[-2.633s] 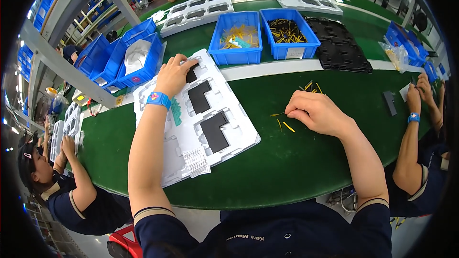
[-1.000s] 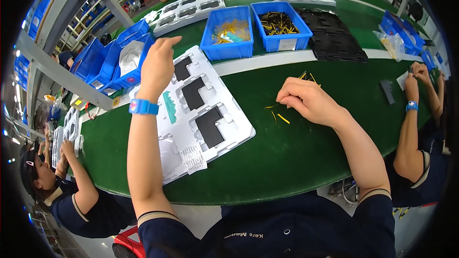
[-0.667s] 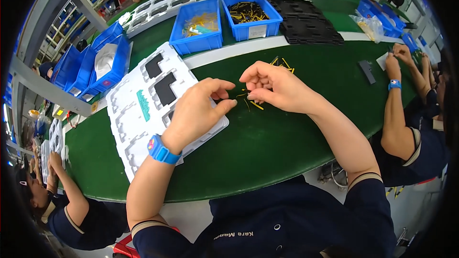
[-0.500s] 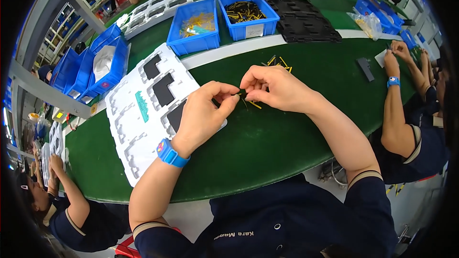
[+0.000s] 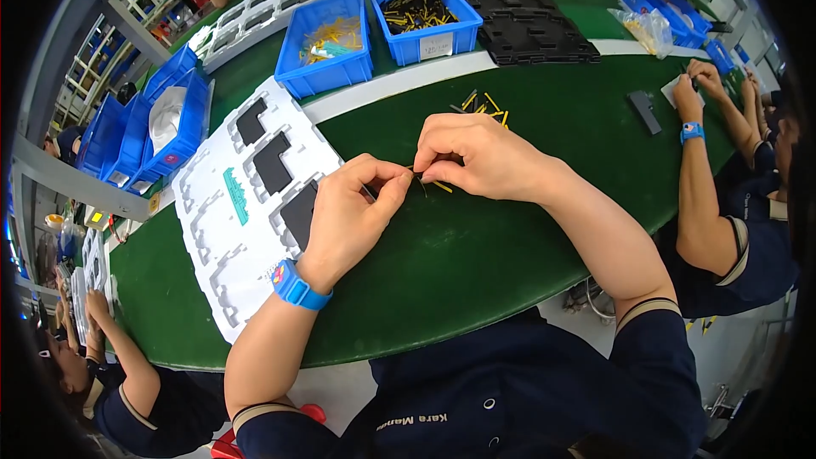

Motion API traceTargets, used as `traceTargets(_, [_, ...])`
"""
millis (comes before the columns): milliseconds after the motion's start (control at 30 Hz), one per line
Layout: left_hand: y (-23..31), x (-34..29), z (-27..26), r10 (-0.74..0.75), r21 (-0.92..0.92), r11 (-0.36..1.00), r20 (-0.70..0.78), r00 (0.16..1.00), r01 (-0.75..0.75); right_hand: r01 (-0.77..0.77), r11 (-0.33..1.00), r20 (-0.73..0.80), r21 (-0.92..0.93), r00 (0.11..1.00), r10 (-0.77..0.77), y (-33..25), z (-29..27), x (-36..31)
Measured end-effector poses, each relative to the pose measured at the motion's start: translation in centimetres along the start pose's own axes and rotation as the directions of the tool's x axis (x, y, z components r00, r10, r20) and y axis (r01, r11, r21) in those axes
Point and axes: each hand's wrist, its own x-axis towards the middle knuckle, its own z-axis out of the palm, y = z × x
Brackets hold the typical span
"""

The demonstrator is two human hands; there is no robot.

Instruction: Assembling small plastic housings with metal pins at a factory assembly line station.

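Observation:
My left hand, with a blue band at its wrist, is closed in a pinch over the green table. Close beside it, fingertips almost meeting, my right hand pinches too. Between them is a small thin strip, dark with a bit of yellow; its exact kind is too small to tell. A yellow strip lies just under the right fingertips. Beyond the right hand is a loose pile of black and yellow strips, partly hidden by it.
A white moulded tray on the left carries black flat pieces and a teal strip. Blue bins of small parts and black trays stand behind. A grey block lies right, near a co-worker's hands.
The whole view has shifted slightly, so the bins and tray sit further left. My hands stay together, fingertips a little closer, still pinching at the small strip.

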Motion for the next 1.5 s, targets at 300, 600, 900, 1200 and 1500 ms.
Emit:
traceTargets(300, [-0.1,-0.1,0.3,-0.065,0.038,0.997,0.009,0.998,0.065,0.046,0.998,0.005,0.052,0.999,-0.046,0.1,0.2,-0.1])
traceTargets(600, [-0.4,0.2,1.4,0.187,0.212,0.964,-0.115,0.976,-0.16,-0.193,0.918,-0.326,0.347,0.893,0.311,0.9,-4.6,-0.3])
traceTargets(900, [-0.5,-0.2,0.9,0.246,0.315,0.926,-0.081,0.966,-0.209,-0.451,0.723,-0.622,-0.523,0.782,0.038,8.9,-12.4,-8.0])
traceTargets(1200, [1.8,-1.5,0.9,0.267,0.338,0.908,-0.014,0.964,-0.247,-0.828,0.521,-0.817,0.208,0.147,0.558,12.8,-17.8,-19.2])
traceTargets(1500, [3.2,-4.0,1.7,0.053,0.228,0.963,0.368,0.928,-0.146,-0.501,0.794,-0.313,0.345,0.736,0.6,-2.2,-0.5,-12.1])
